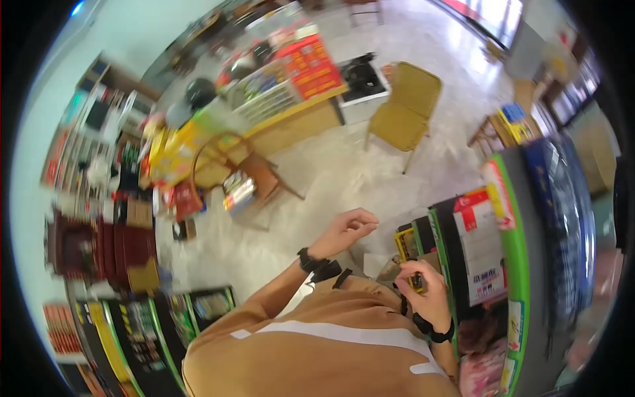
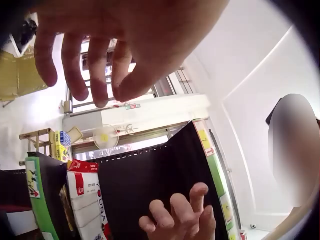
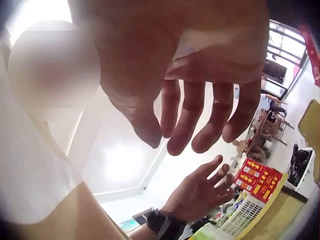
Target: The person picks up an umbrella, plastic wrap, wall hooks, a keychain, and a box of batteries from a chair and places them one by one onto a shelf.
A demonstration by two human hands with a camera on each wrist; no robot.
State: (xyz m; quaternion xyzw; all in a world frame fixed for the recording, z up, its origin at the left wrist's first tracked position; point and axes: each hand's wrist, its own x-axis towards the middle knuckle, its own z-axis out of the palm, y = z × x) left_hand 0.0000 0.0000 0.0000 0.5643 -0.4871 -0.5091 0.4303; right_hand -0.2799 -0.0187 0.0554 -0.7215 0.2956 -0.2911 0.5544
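Observation:
In the head view the left hand point(image 1: 345, 231) hangs in front of the body with loosely bent fingers and nothing in them. The right hand point(image 1: 425, 291) is held up beside the shelf point(image 1: 520, 264), its fingers curved, also empty. Up close in the left wrist view, the left hand point(image 2: 120, 45) has its fingers spread and relaxed, with the right hand point(image 2: 180, 215) lower down. The right wrist view shows the right hand point(image 3: 185, 65) with drooping, separated fingers and the left hand point(image 3: 197, 195) below it. The two hands are apart.
A yellow chair point(image 1: 405, 109) and a wooden chair point(image 1: 254, 175) stand on the pale floor point(image 1: 331, 165). Behind them is a loaded table point(image 1: 291, 122) with a red box point(image 1: 309, 66). Shelf goods, including a red-and-white pack point(image 1: 481, 248), are close on the right; more shelves point(image 1: 142, 331) stand lower left.

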